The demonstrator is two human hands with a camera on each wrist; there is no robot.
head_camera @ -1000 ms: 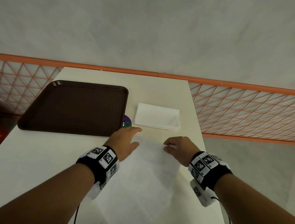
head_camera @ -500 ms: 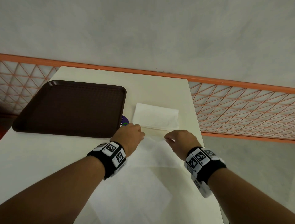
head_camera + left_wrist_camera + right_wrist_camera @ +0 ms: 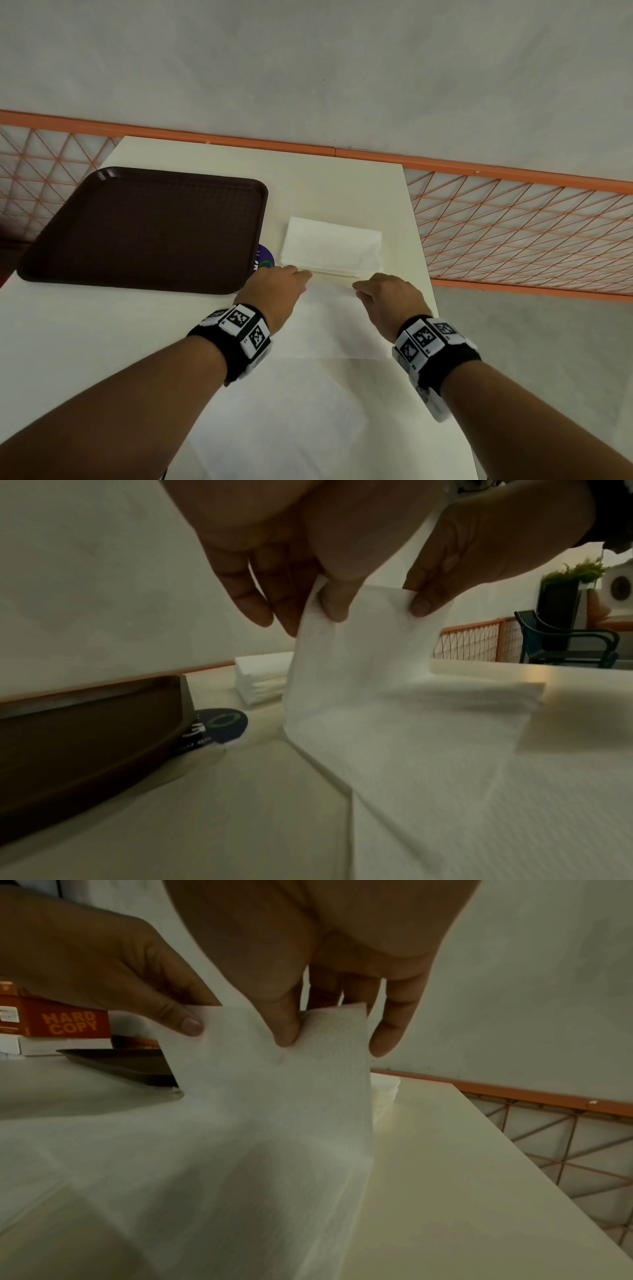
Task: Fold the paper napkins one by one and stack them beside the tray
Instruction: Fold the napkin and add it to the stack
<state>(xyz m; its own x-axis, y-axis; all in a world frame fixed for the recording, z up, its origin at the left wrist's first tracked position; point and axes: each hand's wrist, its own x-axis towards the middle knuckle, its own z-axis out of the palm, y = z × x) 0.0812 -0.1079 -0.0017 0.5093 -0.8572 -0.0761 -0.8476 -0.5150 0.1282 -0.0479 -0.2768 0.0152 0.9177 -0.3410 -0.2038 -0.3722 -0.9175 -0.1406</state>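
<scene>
The main risk from here is a crooked or torn fold: the napkin [image 3: 329, 322] is thin, limp paper held only at its two far corners, so if one hand travels faster than the other the lifted edge would skew and the crease come out slanted, and a hard tug could rip a corner (the sheet already sags in a soft curve between the two grips). Pulling the edge could also drag the rest of the sheet along the desk [image 3: 85, 342], since nothing weighs down its near part, which lies flat between and under the forearms. Just beyond the fingertips sits the stack of folded napkins [image 3: 332, 246], close enough that a forward sweep might knock it askew; the brown tray [image 3: 144, 229] lies ahead of and outside the left hand, with a round purple sticker [image 3: 265, 258] peeking from under its corner. The left hand [image 3: 274, 294] pinches the left far corner between thumb and forefinger, its other fingers hanging loosely extended behind the paper. The right hand [image 3: 388, 296] mirrors it, thumb pressed against the fingers on the right far corner. Both wrists are raised, palms down, knuckles pointing forward, forearms converging towards the napkin.
</scene>
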